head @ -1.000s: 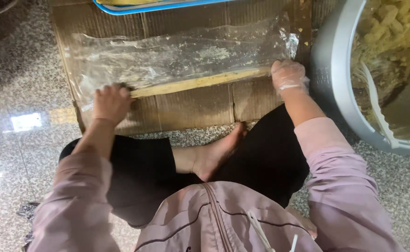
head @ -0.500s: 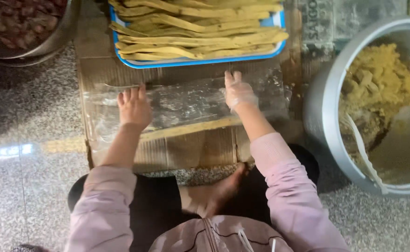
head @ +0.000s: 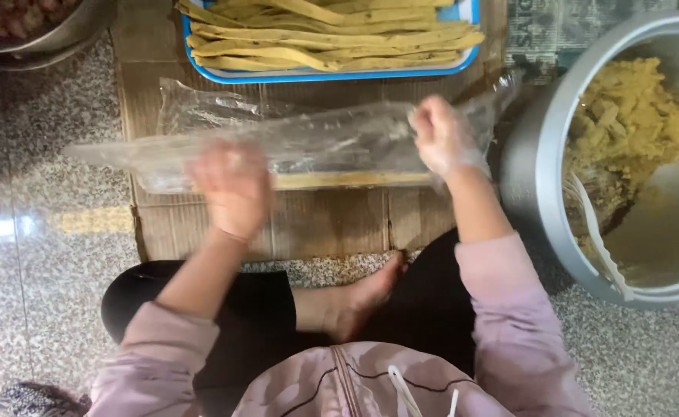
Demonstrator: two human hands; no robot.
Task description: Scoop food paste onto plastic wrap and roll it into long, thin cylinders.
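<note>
- Seated cross-legged on the speckled grey stone floor (head: 38,309), bare foot (head: 359,297) tucked under, so the flattened brown cardboard sheet (head: 316,228) serves as a low work surface within easy reach.
- Crumpled sheet of clear thin plastic film (head: 316,139) stretched across the cardboard, just below the tray and touching it or nearly so; apparently lifted a little off the cardboard rather than lying flat, judging by the folds and glare.
- Left hand (head: 235,185) blurred, over the film's near edge left of centre; grip probably loosely curled on the plastic, though how far closed cannot be told through the blur.
- Right hand (head: 444,135), in a thin clear glove, fingers bunched shut on the film near its right end, likely to keep it taut while the other side is handled.
- Thin pale wooden strip (head: 355,180) lying along the film's near edge on the cardboard, seemingly a straight guide or weight under the plastic.
- Blue-rimmed rectangular tray of long yellowish flat strips (head: 332,35) at the cardboard's far edge, placed beyond the film, clear of the hands.
- Large round metal pot of crumbly yellow mash (head: 633,131) just right of the cardboard, beside the right arm, with a white plastic spoon (head: 594,232) leaning inside: handy for scooping.
- Dark metal bowl holding reddish pieces (head: 30,27) far left, well apart from both hands.
</note>
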